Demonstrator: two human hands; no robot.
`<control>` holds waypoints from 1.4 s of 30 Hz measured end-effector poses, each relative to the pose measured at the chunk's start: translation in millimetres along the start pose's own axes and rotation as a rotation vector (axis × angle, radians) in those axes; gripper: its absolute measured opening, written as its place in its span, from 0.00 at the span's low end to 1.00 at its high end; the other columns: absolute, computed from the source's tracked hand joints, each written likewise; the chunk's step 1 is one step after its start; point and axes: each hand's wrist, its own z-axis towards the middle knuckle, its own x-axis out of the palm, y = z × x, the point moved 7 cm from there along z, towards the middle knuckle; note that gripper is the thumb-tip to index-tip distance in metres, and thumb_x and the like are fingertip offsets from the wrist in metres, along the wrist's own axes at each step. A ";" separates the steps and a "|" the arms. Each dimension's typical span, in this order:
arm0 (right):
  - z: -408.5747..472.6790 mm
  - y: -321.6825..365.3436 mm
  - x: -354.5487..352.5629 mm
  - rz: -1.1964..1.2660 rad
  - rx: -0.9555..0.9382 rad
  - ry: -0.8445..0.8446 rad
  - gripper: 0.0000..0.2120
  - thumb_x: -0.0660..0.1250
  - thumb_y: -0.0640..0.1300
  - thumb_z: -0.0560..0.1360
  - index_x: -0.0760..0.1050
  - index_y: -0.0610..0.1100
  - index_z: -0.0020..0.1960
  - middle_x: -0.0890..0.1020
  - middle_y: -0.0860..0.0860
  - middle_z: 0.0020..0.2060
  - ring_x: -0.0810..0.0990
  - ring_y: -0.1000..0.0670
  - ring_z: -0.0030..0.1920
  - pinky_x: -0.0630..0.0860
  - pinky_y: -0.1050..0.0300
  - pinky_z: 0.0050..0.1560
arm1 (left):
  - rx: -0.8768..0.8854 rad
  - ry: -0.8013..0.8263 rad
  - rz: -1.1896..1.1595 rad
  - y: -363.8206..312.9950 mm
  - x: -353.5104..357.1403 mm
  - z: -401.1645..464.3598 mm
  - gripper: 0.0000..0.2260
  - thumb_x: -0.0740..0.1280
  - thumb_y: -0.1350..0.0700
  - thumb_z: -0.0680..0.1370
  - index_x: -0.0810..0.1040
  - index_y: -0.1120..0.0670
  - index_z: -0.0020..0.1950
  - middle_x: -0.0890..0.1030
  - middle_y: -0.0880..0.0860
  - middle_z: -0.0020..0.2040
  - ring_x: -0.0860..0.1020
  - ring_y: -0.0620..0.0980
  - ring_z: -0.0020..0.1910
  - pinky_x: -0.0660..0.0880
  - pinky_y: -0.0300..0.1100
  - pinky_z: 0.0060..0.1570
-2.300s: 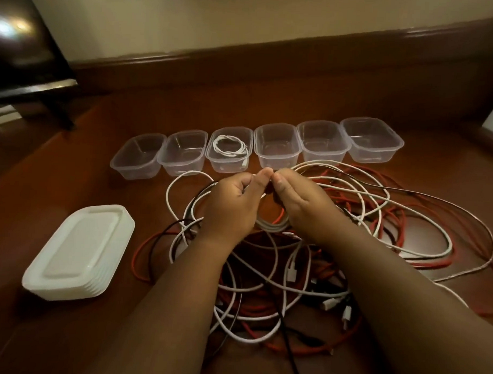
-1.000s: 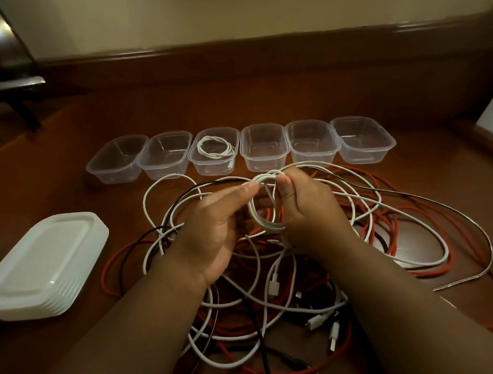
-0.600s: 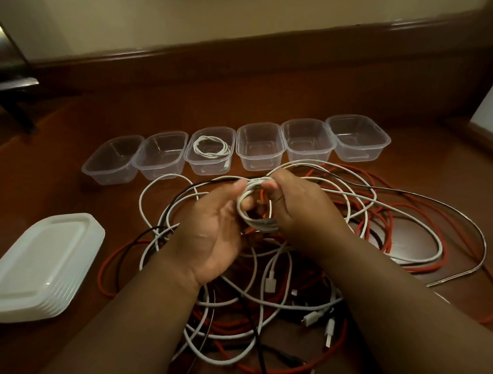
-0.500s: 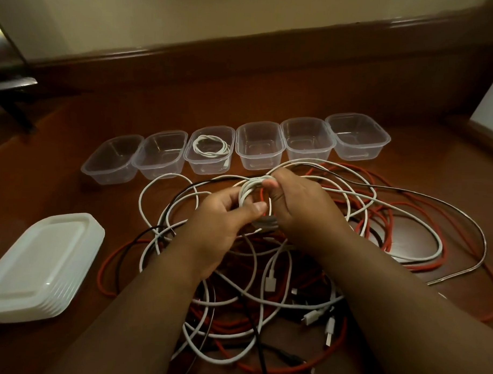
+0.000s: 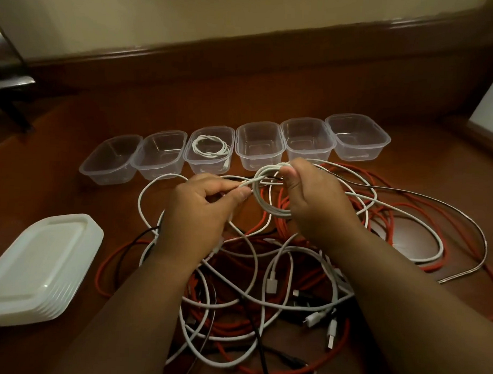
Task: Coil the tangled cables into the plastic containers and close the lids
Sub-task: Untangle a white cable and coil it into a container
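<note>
Since the frame half a second back, left hand (image 5: 202, 213) has slid left and down off the coil, drawing a white strand out sideways; right hand (image 5: 314, 206) hasn't shifted.

Head view: right hand grips the small white coil (image 5: 267, 193), thumb and fingers curled round its top, coil hanging above the tangled cables (image 5: 264, 285) on the brown surface. Left hand pinches the loose white strand (image 5: 239, 186) just beside the coil, fingers curled on it. Six clear containers (image 5: 259, 145) sit in a row behind; third from left already holds a coiled white cable (image 5: 210, 146). Lid stack (image 5: 38, 266) lies at left, well apart from the row, no lids on yet.

To do this wrap well, my read: keep the strand taut, lay each turn flat beside the last, match loop size to container width, and free the strand from red cables before pulling so the pile doesn't drag.

Writing: no brands or labels readable anywhere.
</note>
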 end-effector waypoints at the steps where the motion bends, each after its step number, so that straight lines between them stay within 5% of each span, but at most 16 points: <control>1: -0.4 2.1 -0.3 0.066 -0.004 -0.012 0.14 0.50 0.56 0.81 0.68 0.51 0.43 0.72 0.55 0.33 0.72 0.57 0.34 0.67 0.67 0.32 | -0.020 -0.029 -0.017 2.2 -4.1 1.3 0.05 0.74 0.47 0.72 0.85 0.44 0.47 0.83 0.44 0.46 0.82 0.42 0.46 0.81 0.50 0.49; 5: -6.6 10.9 3.9 0.336 0.031 -0.064 0.15 0.49 0.58 0.78 0.68 0.53 0.40 0.72 0.55 0.32 0.70 0.58 0.33 0.69 0.61 0.34 | -0.160 -0.020 -0.258 7.9 3.0 -2.0 0.08 0.72 0.47 0.74 0.86 0.48 0.50 0.86 0.49 0.48 0.85 0.50 0.48 0.81 0.57 0.49; 9: -9.9 8.5 9.0 0.491 0.136 -0.065 0.16 0.50 0.59 0.77 0.71 0.50 0.43 0.75 0.49 0.36 0.75 0.45 0.39 0.77 0.42 0.46 | -0.301 0.075 -0.573 2.7 32.3 -16.3 0.12 0.61 0.56 0.83 0.84 0.54 0.54 0.86 0.53 0.49 0.84 0.50 0.51 0.78 0.52 0.58; 14: -8.4 8.0 7.6 0.360 0.087 -0.095 0.15 0.49 0.56 0.79 0.69 0.52 0.42 0.73 0.54 0.33 0.72 0.60 0.33 0.70 0.65 0.33 | -0.356 0.131 -0.885 -2.0 41.6 -24.4 0.11 0.63 0.61 0.79 0.81 0.59 0.58 0.85 0.56 0.52 0.83 0.51 0.54 0.80 0.41 0.53; 17: -7.5 6.0 8.5 0.284 0.068 -0.084 0.13 0.50 0.53 0.82 0.68 0.53 0.42 0.73 0.55 0.33 0.73 0.61 0.34 0.70 0.67 0.34 | -0.391 0.176 -0.931 1.9 45.8 -25.4 0.11 0.65 0.62 0.76 0.84 0.55 0.54 0.85 0.55 0.47 0.83 0.50 0.50 0.80 0.41 0.47; 22: -3.8 -4.4 11.8 0.199 0.114 -0.028 0.15 0.53 0.50 0.84 0.72 0.46 0.44 0.75 0.51 0.34 0.74 0.55 0.35 0.68 0.63 0.34 | -0.486 0.242 -1.117 0.9 48.4 -24.4 0.16 0.63 0.57 0.74 0.79 0.58 0.61 0.77 0.52 0.37 0.77 0.49 0.42 0.77 0.44 0.46; 27: -4.1 -3.2 19.3 0.254 0.163 0.098 0.15 0.54 0.52 0.83 0.72 0.48 0.43 0.74 0.53 0.33 0.71 0.59 0.32 0.67 0.65 0.33 | -0.361 0.090 -0.678 14.7 31.0 -11.3 0.15 0.67 0.64 0.78 0.78 0.51 0.62 0.85 0.50 0.47 0.83 0.48 0.47 0.78 0.51 0.53; 30: -3.9 -6.1 17.2 0.252 0.222 0.152 0.15 0.54 0.53 0.83 0.73 0.48 0.44 0.74 0.52 0.34 0.71 0.56 0.34 0.69 0.58 0.36 | -0.203 0.044 -0.307 17.2 16.0 -2.6 0.15 0.69 0.58 0.79 0.78 0.44 0.63 0.85 0.48 0.51 0.84 0.48 0.51 0.80 0.56 0.53; 35: 0.2 -3.2 9.1 -0.056 0.114 0.164 0.13 0.52 0.52 0.84 0.69 0.52 0.43 0.74 0.54 0.34 0.72 0.55 0.35 0.67 0.58 0.35 | 0.174 -0.006 0.267 -7.0 7.4 -6.8 0.16 0.68 0.54 0.79 0.79 0.49 0.67 0.82 0.46 0.60 0.78 0.39 0.58 0.74 0.31 0.55; 39: 2.6 -4.8 4.4 -0.055 0.086 0.088 0.13 0.54 0.51 0.83 0.68 0.53 0.41 0.74 0.54 0.34 0.72 0.55 0.34 0.65 0.60 0.34 | 0.319 -0.090 0.367 -17.4 2.6 -10.5 0.06 0.71 0.56 0.78 0.83 0.54 0.53 0.84 0.49 0.45 0.81 0.44 0.43 0.80 0.45 0.42; 42: 3.5 -10.0 2.6 0.042 0.160 0.037 0.16 0.55 0.50 0.83 0.70 0.50 0.38 0.73 0.53 0.31 0.71 0.56 0.31 0.66 0.65 0.31 | 0.395 -0.149 0.365 -23.7 1.8 -13.6 0.04 0.73 0.57 0.77 0.81 0.56 0.46 0.82 0.49 0.40 0.79 0.45 0.37 0.77 0.45 0.35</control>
